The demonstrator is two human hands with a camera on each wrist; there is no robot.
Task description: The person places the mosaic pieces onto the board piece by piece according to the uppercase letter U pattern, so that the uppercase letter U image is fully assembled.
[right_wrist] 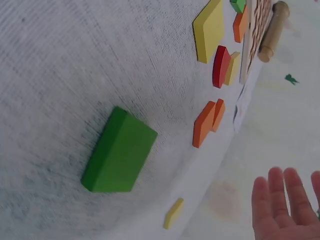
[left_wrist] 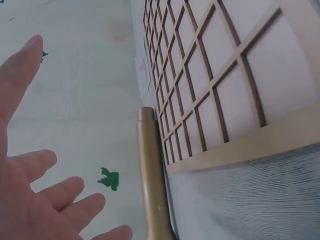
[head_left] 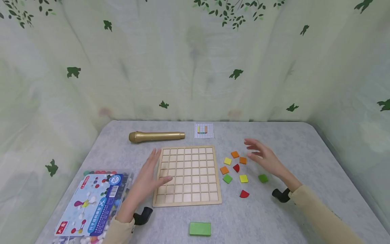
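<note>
My left hand hovers over the left edge of a wooden grid board, fingers extended and thumb spread. It holds nothing, and the left wrist view shows the bare palm. To the right of the board, my right hand is raised above the table with its fingers loosely bent and nothing in them. Near it lie scattered small pieces: orange squares, yellow squares, red quarter-rounds and green squares. Another yellow piece shows in the right wrist view.
A gold microphone lies behind the board, beside a small printed card with a coloured pattern. At the front stands a green rectangular block. A clear plastic case with a blue label sits at the left. Patterned cloth hangs behind.
</note>
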